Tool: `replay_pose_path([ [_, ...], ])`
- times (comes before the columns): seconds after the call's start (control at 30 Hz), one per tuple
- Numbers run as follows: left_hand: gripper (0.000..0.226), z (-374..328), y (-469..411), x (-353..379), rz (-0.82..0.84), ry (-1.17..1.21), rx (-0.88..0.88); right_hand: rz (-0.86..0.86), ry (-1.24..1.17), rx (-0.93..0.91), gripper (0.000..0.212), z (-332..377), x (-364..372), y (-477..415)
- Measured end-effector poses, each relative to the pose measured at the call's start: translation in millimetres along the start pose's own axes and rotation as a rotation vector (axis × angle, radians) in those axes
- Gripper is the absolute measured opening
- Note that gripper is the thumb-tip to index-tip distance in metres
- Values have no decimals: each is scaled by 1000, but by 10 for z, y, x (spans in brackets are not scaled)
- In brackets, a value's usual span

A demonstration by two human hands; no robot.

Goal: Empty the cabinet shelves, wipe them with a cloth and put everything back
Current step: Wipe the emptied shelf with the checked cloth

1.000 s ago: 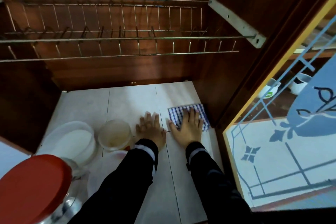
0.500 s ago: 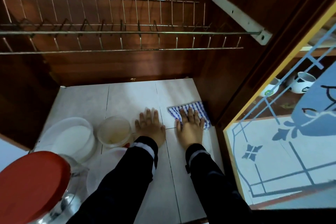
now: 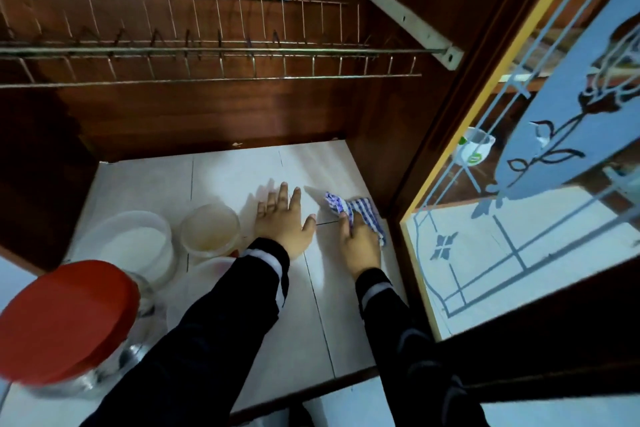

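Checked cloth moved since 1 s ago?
Yes: checked cloth bunched in right hand, left edge drawn right, away from vertical tile seam, toward cabinet side wall.

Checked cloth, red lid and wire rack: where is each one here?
checked cloth (image 3: 362,207), head view, its bunched middle.
red lid (image 3: 65,319), head view, its flat top.
wire rack (image 3: 207,52), head view, its front rail.

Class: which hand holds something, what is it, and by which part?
The right hand grips the blue checked cloth by its bunched near edge; the left hand lies flat on the tiled shelf, holding nothing.
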State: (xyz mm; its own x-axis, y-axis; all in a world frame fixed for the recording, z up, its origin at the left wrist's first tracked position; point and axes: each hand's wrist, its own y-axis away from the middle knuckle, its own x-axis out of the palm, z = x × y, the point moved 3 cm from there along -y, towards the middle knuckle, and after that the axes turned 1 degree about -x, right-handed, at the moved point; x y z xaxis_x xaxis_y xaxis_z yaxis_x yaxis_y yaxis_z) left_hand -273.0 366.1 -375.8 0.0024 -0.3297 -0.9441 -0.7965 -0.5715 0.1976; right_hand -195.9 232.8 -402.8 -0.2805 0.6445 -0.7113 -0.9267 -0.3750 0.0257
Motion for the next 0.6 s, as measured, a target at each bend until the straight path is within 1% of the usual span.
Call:
replay_pose_path([
  [0.1, 66, -9, 105, -106, -33, 50, 26, -54, -111, 63, 44, 66, -187, 164],
  [0.2, 64, 6, 266, -166, -43, 51, 45, -119, -215, 45, 40, 118, -341, 353],
  [0.27, 62, 7, 405, -175, -66, 53, 68, -128, -269, 42, 37, 142, -409, 497],
  [0.4, 54, -7, 758, -181, -171, 54, 169, -195, -299, 28, 35, 186, -484, 846],
  [0.5, 52, 29, 1007, -158, -236, 80, 226, -257, -313, 5, 26, 206, -490, 1116],
  [0.6, 51, 73, 1220, -127, -259, 182, 283, -288, -316, -17, 25, 233, -512, 1377],
])
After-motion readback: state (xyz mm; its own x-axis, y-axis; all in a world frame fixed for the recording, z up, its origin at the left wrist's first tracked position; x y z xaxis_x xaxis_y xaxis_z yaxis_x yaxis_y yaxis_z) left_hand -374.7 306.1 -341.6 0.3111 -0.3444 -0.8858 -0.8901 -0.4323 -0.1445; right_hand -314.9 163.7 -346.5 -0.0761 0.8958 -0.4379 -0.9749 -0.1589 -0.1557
